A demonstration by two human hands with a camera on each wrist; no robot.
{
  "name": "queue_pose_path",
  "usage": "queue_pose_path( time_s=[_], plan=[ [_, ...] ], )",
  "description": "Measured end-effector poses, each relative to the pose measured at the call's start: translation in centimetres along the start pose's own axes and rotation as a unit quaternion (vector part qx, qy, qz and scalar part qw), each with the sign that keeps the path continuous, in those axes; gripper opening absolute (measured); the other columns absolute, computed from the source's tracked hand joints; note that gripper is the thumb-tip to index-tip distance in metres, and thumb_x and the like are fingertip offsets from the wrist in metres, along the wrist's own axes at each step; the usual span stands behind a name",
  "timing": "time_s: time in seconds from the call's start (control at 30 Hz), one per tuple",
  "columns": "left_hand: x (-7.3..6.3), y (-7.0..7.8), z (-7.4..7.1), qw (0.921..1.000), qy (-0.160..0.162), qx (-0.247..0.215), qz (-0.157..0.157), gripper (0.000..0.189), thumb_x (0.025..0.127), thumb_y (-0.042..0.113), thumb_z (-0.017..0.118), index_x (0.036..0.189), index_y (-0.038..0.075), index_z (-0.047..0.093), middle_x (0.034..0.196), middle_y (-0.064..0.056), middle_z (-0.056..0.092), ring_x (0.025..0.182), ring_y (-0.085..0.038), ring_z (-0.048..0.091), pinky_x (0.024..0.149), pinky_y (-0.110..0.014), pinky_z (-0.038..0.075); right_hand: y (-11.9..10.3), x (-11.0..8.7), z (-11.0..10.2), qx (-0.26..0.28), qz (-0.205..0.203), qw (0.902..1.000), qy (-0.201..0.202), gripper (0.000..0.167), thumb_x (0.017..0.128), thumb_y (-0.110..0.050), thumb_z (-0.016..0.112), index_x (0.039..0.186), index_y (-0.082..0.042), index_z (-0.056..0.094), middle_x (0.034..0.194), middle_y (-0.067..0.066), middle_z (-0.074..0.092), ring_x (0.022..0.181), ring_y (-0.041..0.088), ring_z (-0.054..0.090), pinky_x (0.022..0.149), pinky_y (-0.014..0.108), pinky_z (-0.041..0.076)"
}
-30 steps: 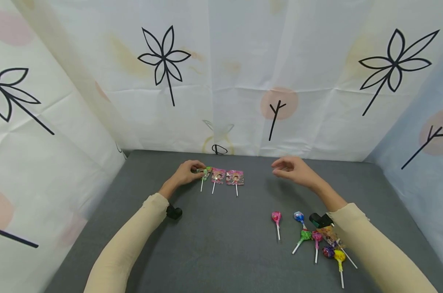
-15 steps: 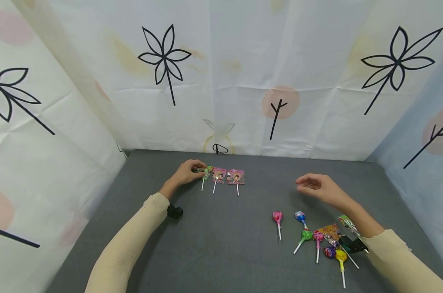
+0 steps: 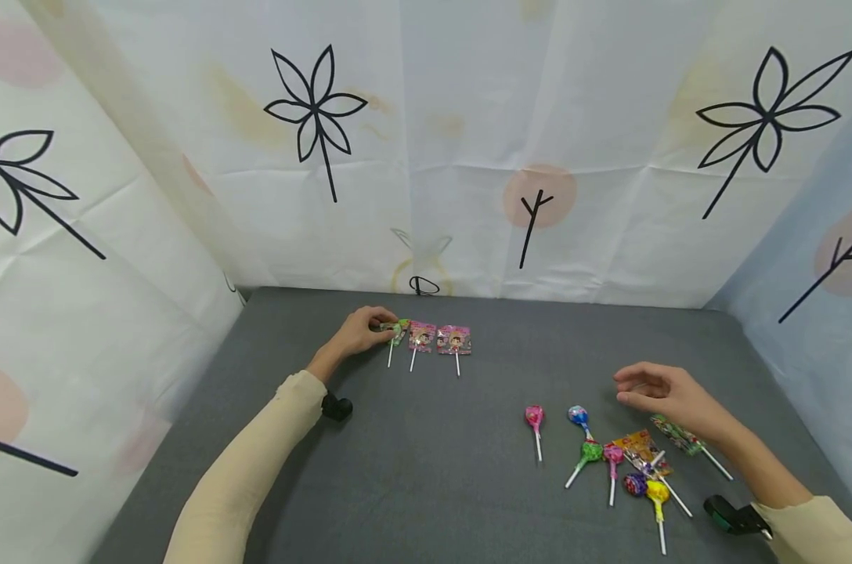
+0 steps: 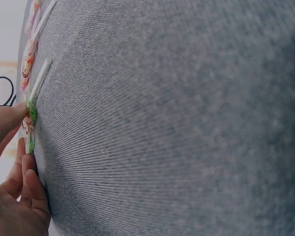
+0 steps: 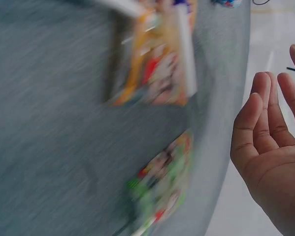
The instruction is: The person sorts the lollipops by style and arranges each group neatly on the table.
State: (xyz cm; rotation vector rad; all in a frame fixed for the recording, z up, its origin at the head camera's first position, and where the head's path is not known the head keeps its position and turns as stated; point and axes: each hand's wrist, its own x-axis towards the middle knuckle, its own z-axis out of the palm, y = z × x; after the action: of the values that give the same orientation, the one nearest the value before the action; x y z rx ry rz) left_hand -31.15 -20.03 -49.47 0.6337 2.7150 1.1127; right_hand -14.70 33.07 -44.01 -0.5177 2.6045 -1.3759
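Note:
At the back of the grey table, my left hand [image 3: 359, 330] holds a flat green-wrapped lollipop [image 3: 400, 332] by its wrapper. In the left wrist view the thumb lies at one edge of the green lollipop [image 4: 32, 114] and the fingers at the other. Beside it, two flat pink-wrapped lollipops [image 3: 422, 337] continue the row, sticks toward me. My right hand [image 3: 669, 392], fingers loosely curved and holding nothing, hovers above the right side. Beneath its wrist lies another green-wrapped lollipop [image 3: 676, 433], close to an orange-wrapped lollipop [image 3: 637, 445]. Both look blurred in the right wrist view.
Several ball lollipops lie at the front right: a blue one [image 3: 578, 415], a green one [image 3: 591, 451], a yellow one [image 3: 657, 492] and others. A pink ball lollipop [image 3: 534, 416] sits apart to their left. A patterned white curtain [image 3: 454, 235] borders the table.
My right hand has moved right and toward me, from the back of the table to near the lollipop pile, uncovering the green-wrapped lollipop there. The left hand has stayed in place.

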Motion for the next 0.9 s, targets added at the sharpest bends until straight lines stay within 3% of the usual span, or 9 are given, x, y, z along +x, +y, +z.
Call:
queue_pose_path(
  time_s=[0.3, 0.57, 0.67, 0.9],
  plan=[
    [0.0, -0.2, 0.1, 1.0000, -0.002, 0.003, 0.008, 0.029, 0.097, 0.015, 0.072, 0.123, 0.004, 0.070, 0.123, -0.017, 0.064, 0.117, -0.039, 0.058, 0.100, -0.054, 0.045, 1.2, -2.5, -0.4, -0.037, -0.039, 0.9984, -0.016, 0.029, 0.092, 0.000, 0.074, 0.118, 0.008, 0.064, 0.098, 0.013, 0.066, 0.076, 0.014, 0.061, 0.058, 0.029, 0.048],
    [0.0, -0.3, 0.0, 1.0000, 0.000, 0.000, 0.005, 0.029, 0.097, 0.014, 0.072, 0.124, 0.003, 0.069, 0.124, -0.018, 0.064, 0.118, -0.040, 0.057, 0.099, -0.055, 0.044, 2.2, -3.6, 0.2, -0.072, -0.079, 0.9943, -0.006, 0.031, 0.083, 0.001, 0.083, 0.110, -0.002, 0.069, 0.085, 0.000, 0.058, 0.065, 0.012, 0.048, 0.051, 0.028, 0.038],
    [0.1, -0.2, -0.1, 1.0000, -0.001, 0.001, 0.001, 0.029, 0.097, 0.014, 0.072, 0.124, 0.004, 0.069, 0.125, -0.018, 0.063, 0.118, -0.040, 0.057, 0.100, -0.055, 0.044, 2.3, -3.9, 0.5, -0.087, -0.070, 0.9937, -0.008, 0.033, 0.080, -0.002, 0.086, 0.109, -0.005, 0.069, 0.081, -0.001, 0.053, 0.060, 0.011, 0.042, 0.050, 0.028, 0.033],
    [0.1, -0.2, 0.0, 1.0000, 0.000, 0.004, -0.001, 0.029, 0.097, 0.014, 0.073, 0.124, 0.004, 0.070, 0.124, -0.017, 0.064, 0.117, -0.039, 0.058, 0.099, -0.054, 0.045, 2.0, -4.4, 0.8, -0.115, -0.004, 0.9931, -0.027, 0.033, 0.084, -0.015, 0.086, 0.112, -0.006, 0.069, 0.072, -0.009, 0.043, 0.056, 0.002, 0.033, 0.048, 0.028, 0.027]
  ],
)
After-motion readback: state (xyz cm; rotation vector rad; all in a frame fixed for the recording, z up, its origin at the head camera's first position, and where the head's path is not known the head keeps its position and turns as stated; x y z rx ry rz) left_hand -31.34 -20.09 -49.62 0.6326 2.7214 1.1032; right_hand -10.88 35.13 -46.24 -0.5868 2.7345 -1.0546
